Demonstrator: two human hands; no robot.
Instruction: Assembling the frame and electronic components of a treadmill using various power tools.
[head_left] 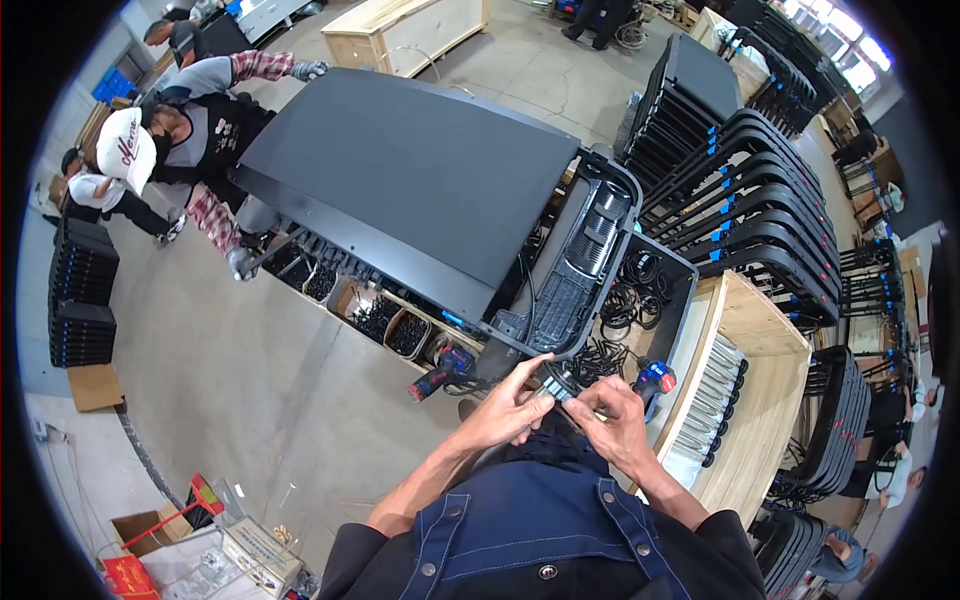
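In front of my chest my left hand [512, 408] is closed around a small round black-and-silver part [558, 384], its thumb lying along the near side. My right hand [612, 420] has its fingers pinched together at the part's right edge; whatever sits between those fingertips is too small to make out. Just beyond my hands is the corner of a large black treadmill-like machine [420, 165], its end compartment [570, 280] uncovered, with ribbed black and shiny cylindrical parts inside. A blue-and-black power drill [652, 380] stands right of my right hand.
Another power drill [440, 372] lies left of my hands, beside bins [408, 333] of small black hardware. Coiled black cables [640, 290] fill a tray. A wooden crate [765, 370] and stacked black frames [770, 200] stand right. A gloved co-worker [190, 140] grips the machine's far left end.
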